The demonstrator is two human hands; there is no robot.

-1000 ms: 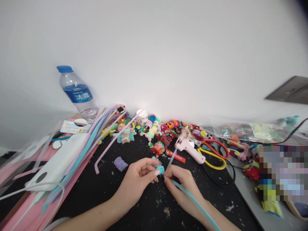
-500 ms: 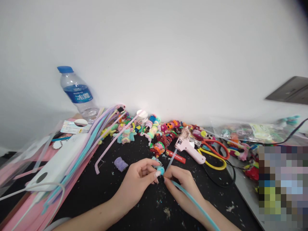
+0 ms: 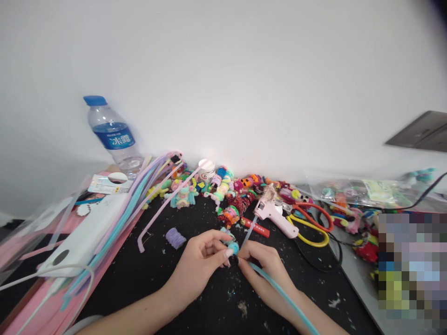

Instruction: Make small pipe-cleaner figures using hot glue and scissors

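Observation:
Between my two hands is a small light-blue coil of pipe cleaner [image 3: 233,247]. My left hand [image 3: 206,256] pinches the coil between thumb and fingers. Fingers bent, my right hand [image 3: 263,263] grips the light-blue pipe cleaner [image 3: 279,287] close to the coil; its long tail runs back over my right wrist. A lilac pipe-cleaner coil [image 3: 175,237] lies on the black mat [image 3: 139,288], left of my left hand. Beyond my right hand rests a pale pink glue gun [image 3: 275,216] with a glue stick in it.
Yellow- and red-handled scissors [image 3: 314,232] lie right of the glue gun, near a red box cutter [image 3: 256,228]. Several fuzzy figures [image 3: 183,193] line the wall. At left are a bundle of pipe cleaners [image 3: 120,223] and a plastic bottle [image 3: 111,132]. A plastic bag [image 3: 370,193] sits at right.
Both hands stay almost in place on the light-blue pipe cleaner and its coil. Nothing else has visibly moved.

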